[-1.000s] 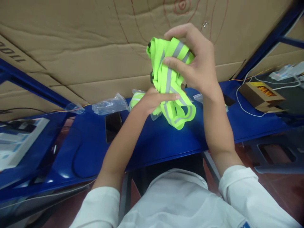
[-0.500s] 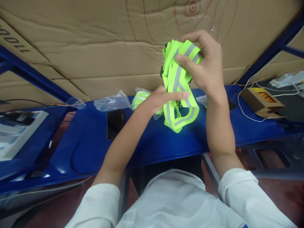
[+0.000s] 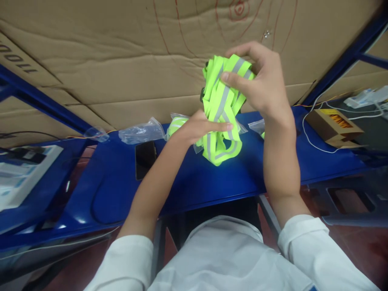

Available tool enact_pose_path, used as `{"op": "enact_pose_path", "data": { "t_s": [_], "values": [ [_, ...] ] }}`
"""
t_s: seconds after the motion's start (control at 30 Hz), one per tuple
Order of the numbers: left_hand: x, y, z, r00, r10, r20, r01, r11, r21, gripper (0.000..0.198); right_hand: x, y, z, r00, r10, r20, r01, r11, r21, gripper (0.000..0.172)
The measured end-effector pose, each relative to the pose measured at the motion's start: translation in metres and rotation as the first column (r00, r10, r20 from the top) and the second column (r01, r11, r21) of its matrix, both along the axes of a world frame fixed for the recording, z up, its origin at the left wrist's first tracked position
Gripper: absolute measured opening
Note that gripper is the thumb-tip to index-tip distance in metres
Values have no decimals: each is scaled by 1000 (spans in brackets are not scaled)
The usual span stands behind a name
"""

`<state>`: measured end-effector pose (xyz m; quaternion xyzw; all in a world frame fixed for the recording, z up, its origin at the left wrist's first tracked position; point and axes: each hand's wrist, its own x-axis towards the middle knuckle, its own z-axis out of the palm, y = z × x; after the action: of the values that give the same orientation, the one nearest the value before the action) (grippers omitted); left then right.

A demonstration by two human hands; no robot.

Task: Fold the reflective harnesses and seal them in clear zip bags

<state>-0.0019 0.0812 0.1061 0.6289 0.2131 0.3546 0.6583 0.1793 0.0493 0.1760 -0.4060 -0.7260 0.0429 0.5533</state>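
A bundle of neon yellow-green reflective straps [image 3: 222, 101] with grey stripes hangs above the blue table, folded over in loops. My right hand [image 3: 260, 79] grips its upper right part, thumb in front and fingers behind. Lower down, my left hand [image 3: 204, 127] holds the bundle, with one finger stretched across the front of the straps and the other fingers hidden behind. Dark buckle-like pieces show at the bundle's left edge. Behind my left wrist lies a clear bag with more yellow-green strap [image 3: 176, 124] in it.
On the blue table [image 3: 194, 186] are an empty-looking clear plastic bag [image 3: 142, 131], a black phone [image 3: 145, 159] and another small clear bag [image 3: 257, 126]. An open cardboard box [image 3: 335, 127] and white cable stand right. A cardboard wall [image 3: 136, 76] rises behind, between blue posts.
The bundle and both hands have shifted slightly left in view. The hanging lower loop has drawn in and become narrower. Both hands keep their hold.
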Motion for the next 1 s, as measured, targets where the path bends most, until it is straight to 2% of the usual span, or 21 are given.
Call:
{"op": "enact_pose_path", "data": {
  "t_s": [0.07,0.17,0.27,0.43,0.47,0.5,0.57,0.63,0.73,0.83,0.9,0.97,1.0],
  "values": [
    [-8,7,0,999,12,-53,-8,998,57,53,3,6,-3,993,62,-99,-71,993,-94,26],
    [-17,14,1,996,-1,-85,12,992,123,57,0,17,-11,972,66,-225,-127,955,-269,31],
    [-19,16,3,990,-23,-141,38,994,106,57,-3,29,-20,954,67,-294,-174,918,-357,41],
    [-16,15,2,996,31,-81,-24,995,95,50,-3,47,-33,915,63,-398,-287,794,-536,43],
    [-16,16,1,996,39,-75,-32,995,93,47,-4,50,-35,924,55,-379,-268,799,-538,43],
    [-15,17,0,996,49,-76,-42,995,88,46,-4,53,-38,940,47,-338,-226,828,-513,42],
    [-15,19,-2,993,76,-89,-70,995,72,46,-5,56,-40,979,19,-203,-99,915,-391,38],
    [-15,21,-3,990,104,-93,-99,994,52,47,-6,53,-39,998,-23,-62,7,971,-239,30],
    [-17,24,-2,992,100,-74,-98,995,33,50,-9,40,-31,992,-15,129,36,986,-163,27],
    [-21,26,0,998,56,-41,-53,997,53,51,-13,24,-24,950,108,292,-31,966,-256,42],
    [-24,27,1,999,35,-16,-34,996,83,52,-16,15,-21,915,179,361,-62,948,-311,65],
    [-27,28,1,1000,29,-7,-28,996,90,54,-20,9,-20,903,190,385,-65,947,-316,87],
    [-28,28,1,1000,24,-6,-24,997,77,54,-22,8,-20,908,178,379,-60,951,-303,88]
  ]
}}
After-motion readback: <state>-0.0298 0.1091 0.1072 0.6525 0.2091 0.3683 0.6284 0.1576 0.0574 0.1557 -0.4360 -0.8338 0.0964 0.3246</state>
